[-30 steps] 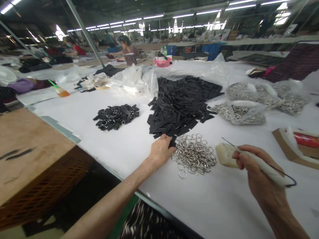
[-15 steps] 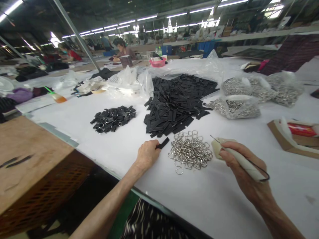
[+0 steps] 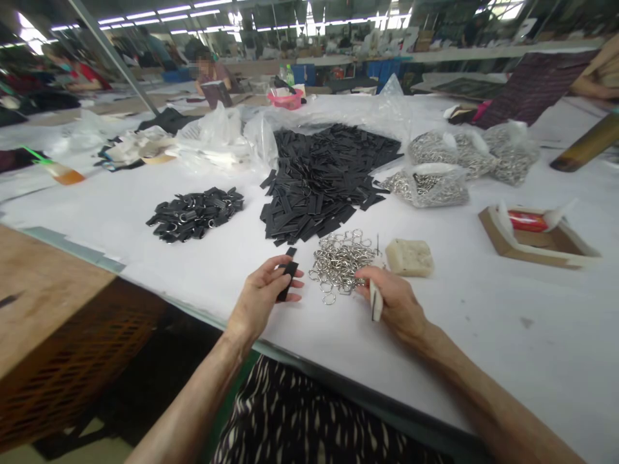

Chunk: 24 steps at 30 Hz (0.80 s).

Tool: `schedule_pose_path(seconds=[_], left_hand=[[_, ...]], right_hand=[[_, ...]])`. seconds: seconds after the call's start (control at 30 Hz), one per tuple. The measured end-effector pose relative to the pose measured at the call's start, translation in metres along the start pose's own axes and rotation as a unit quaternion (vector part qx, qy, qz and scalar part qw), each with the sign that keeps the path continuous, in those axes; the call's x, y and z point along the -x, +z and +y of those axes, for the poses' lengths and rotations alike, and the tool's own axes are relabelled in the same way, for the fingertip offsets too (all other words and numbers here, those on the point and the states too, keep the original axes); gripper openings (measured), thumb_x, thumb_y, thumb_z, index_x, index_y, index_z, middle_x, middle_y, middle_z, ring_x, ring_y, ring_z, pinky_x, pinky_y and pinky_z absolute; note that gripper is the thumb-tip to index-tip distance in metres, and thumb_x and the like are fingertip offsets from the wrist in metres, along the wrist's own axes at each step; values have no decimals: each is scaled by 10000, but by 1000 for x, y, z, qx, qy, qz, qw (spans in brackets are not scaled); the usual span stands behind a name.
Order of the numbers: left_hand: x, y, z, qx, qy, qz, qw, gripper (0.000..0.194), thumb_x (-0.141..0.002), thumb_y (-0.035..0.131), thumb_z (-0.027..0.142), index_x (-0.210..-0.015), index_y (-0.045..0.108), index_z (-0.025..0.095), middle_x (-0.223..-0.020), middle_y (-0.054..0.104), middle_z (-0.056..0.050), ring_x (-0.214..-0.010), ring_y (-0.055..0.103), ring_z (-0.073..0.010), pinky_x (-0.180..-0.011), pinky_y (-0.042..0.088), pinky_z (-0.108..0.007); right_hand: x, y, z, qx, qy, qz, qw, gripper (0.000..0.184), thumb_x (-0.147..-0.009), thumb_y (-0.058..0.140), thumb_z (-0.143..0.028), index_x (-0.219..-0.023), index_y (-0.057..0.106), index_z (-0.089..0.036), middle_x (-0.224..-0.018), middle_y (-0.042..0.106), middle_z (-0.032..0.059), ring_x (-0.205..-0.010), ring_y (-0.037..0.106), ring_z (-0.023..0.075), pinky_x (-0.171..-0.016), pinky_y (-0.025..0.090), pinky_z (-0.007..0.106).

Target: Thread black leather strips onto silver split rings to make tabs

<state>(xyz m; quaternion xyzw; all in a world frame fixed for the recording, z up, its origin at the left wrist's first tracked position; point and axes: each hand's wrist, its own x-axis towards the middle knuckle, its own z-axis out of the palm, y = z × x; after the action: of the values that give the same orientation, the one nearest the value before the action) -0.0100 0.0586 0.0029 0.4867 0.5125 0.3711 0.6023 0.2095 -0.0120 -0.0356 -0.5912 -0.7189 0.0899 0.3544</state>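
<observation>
My left hand [image 3: 258,293] pinches a short black webbing strip [image 3: 288,281] between thumb and fingers, the other fingers spread behind it. A dark strip end shows just above the forefinger. To its right, a loose pile of silver D-rings [image 3: 341,258] lies on the table. My right hand [image 3: 396,299] is closed round a white-handled tool [image 3: 376,301] with a thin metal tip pointing up. Its thumb and forefinger are at the pile's right edge; whether they touch a ring I cannot tell. A cream-coloured block [image 3: 410,258] sits just beyond this hand.
A big heap of black strips [image 3: 329,174] lies behind the rings. Strips fitted with rings [image 3: 196,216] form a smaller pile at left. Bags of rings [image 3: 430,187] and a cardboard tray [image 3: 532,251] stand at right. Other people sit at the back; an arm [image 3: 599,71] shows far right.
My right hand has moved left from beside the cream block to the rings, the tool's tip now upright. My left hand has turned, its fingers spreading behind the strip. The view has shifted.
</observation>
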Motion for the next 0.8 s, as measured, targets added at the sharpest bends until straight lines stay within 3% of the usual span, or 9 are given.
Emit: schedule_pose_path(seconds=[0.1,0.17,0.37,0.53,0.67,0.8], left_hand=[[6,17,-3,126,-70,-68,987,254,-665,601,66,-903,537,130,-772,672,-59,-648,620,-122,-639,526,-239],[7,27,-6,165,-112,-89,976,195,-686,571,21,-856,540,110,-732,671,-71,-614,619,-108,-639,525,-217],[13,35,-15,169,-173,-89,966,150,-749,540,65,-875,511,140,-702,660,-66,-590,643,-159,-494,542,-258],[21,33,-18,132,-163,-110,972,200,-767,551,164,-961,503,160,-722,648,-54,-563,636,-162,-412,512,-233],[26,38,-18,152,-147,-135,968,189,-722,581,123,-901,522,138,-768,644,-69,-649,634,-159,-509,543,-250],[27,44,-18,170,-173,-163,956,142,-709,584,112,-841,532,116,-744,650,-89,-656,642,-163,-566,540,-252]], right_hand=[[-2,11,-3,47,-67,-11,997,187,-838,439,-179,-947,588,-207,-860,628,78,-787,539,218,-693,424,325],[-4,16,-7,71,-77,-23,994,203,-831,422,-134,-913,599,-188,-857,629,100,-786,532,229,-704,413,338],[-5,23,-11,101,-72,-39,991,214,-800,417,-76,-848,600,-176,-764,593,91,-707,507,218,-631,383,301],[-2,22,-6,65,-48,-42,996,168,-801,420,-113,-836,562,-196,-670,549,31,-629,488,182,-570,364,266],[-1,14,-6,-44,35,-38,998,100,-808,447,-158,-831,522,-220,-704,572,-8,-623,519,148,-576,395,242],[-2,5,-11,-127,102,12,987,91,-789,494,-168,-852,529,-225,-760,589,-9,-641,530,141,-593,401,246]])
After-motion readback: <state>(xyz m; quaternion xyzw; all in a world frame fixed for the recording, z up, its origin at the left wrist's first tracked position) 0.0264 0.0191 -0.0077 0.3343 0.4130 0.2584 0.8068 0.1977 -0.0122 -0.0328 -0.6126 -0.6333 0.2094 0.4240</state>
